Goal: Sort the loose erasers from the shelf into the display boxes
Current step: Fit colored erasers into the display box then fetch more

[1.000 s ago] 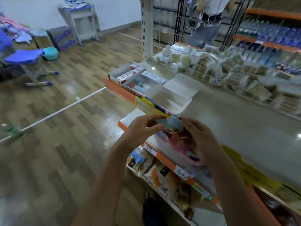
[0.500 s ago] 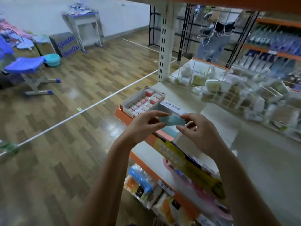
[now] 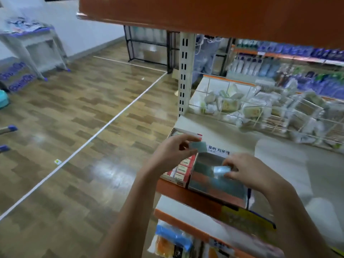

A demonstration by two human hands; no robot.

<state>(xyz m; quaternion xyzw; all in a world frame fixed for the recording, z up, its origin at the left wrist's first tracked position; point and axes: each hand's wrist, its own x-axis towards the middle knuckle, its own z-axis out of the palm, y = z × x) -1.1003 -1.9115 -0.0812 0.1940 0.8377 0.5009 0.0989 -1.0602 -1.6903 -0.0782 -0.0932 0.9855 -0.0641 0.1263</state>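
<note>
Over the front edge of the shelf, my left hand pinched a pale blue eraser between thumb and fingertips, holding it above the seam where the two display boxes met. At about three o'clock from it, lower and nearer to me, my right hand gripped a second blue eraser in curled fingers, just over the open blue-and-orange display box. That box held rows of blue and orange erasers, too blurred to count, and its raised white flap carried printed lettering at twelve o'clock from my right hand.

Touching that box on its nine o'clock side sat the red-and-white display box, filled with small white-labelled erasers and partly hidden by my left hand.

Farther out, at one o'clock, a white wire basket held wrapped packets. A perforated cream upright rose at twelve o'clock under an orange shelf overhead. Below my wrists, at six o'clock, the lower shelf showed bagged goods. Wooden flooring with a white line spread away at nine o'clock.
</note>
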